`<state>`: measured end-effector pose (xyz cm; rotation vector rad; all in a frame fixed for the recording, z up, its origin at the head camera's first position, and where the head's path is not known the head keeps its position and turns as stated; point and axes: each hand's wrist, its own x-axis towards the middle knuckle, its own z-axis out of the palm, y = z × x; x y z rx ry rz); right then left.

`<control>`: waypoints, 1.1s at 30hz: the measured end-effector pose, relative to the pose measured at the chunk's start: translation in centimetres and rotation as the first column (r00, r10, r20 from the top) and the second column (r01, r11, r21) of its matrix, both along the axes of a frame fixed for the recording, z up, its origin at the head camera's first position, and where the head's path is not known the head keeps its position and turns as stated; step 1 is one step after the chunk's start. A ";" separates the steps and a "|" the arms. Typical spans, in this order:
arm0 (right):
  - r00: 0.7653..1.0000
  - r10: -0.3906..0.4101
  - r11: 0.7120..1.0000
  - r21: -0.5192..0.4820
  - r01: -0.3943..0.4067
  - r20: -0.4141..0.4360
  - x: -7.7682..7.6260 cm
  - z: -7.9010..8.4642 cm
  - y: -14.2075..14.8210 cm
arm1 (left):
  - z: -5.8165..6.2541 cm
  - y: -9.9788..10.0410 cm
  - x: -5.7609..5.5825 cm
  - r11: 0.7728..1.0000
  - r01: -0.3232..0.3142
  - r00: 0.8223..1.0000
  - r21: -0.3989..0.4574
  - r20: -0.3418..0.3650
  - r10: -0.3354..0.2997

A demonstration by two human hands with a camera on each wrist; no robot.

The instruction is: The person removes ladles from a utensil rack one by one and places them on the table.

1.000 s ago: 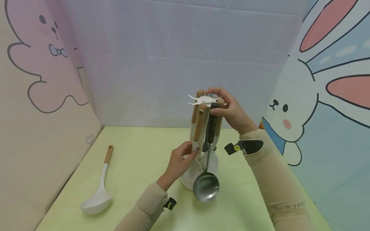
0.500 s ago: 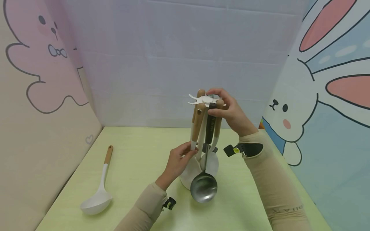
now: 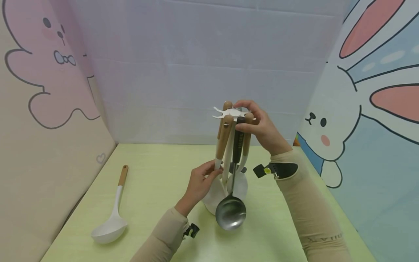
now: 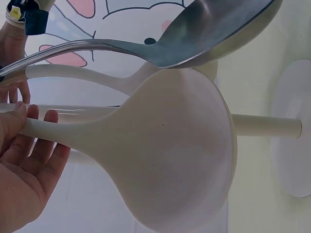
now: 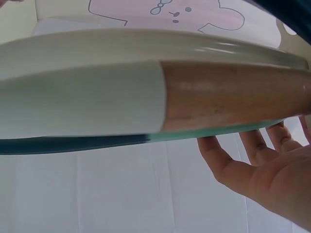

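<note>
A white utensil rack [image 3: 234,113] with a hooked top stands right of the middle, hung with several utensils. My left hand [image 3: 200,183] pinches the white neck of a wooden-handled utensil [image 3: 224,140]; its broad, rounded white head [image 4: 165,145] fills the left wrist view. At the rack's top my right hand [image 3: 262,125] grips round the hooks and handles, its thumb across the black handle of a steel ladle [image 3: 230,213]. In the right wrist view its fingers [image 5: 218,158] lie under a green handle [image 5: 204,133], behind another wooden handle [image 5: 233,97].
A white ladle [image 3: 109,229] with a wooden handle lies on the left of the pale green table [image 3: 157,203]. A plain cloth wall [image 3: 183,87] closes the back; printed panels stand at both sides. The rack's round base [image 4: 291,160] shows in the left wrist view.
The steel ladle's bowl has swung slightly left. The pinched utensil's handle has shifted a little left and its top has come up beside the hooks, my left hand moving slightly left with it.
</note>
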<state>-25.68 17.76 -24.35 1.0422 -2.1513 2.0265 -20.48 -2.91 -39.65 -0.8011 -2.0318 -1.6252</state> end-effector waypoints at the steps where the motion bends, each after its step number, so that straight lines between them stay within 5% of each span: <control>1: 1.000 0.002 1.000 0.000 -0.002 0.000 0.0 0.0 0.0 | 0.1 0.0 0.0 1.000 0.001 1.000 0.001 -0.004 -0.001; 23: 1.000 -0.007 1.000 0.013 0.007 -0.003 0.0 -0.2 0.0 | 0.9 -0.9 0.8 1.000 -0.011 1.000 -0.013 -0.012 0.010; 33: 1.000 -0.013 1.000 0.020 0.013 0.000 0.0 -0.1 -0.1 | 1.0 -1.7 1.2 0.999 -0.012 0.998 -0.033 -0.070 0.010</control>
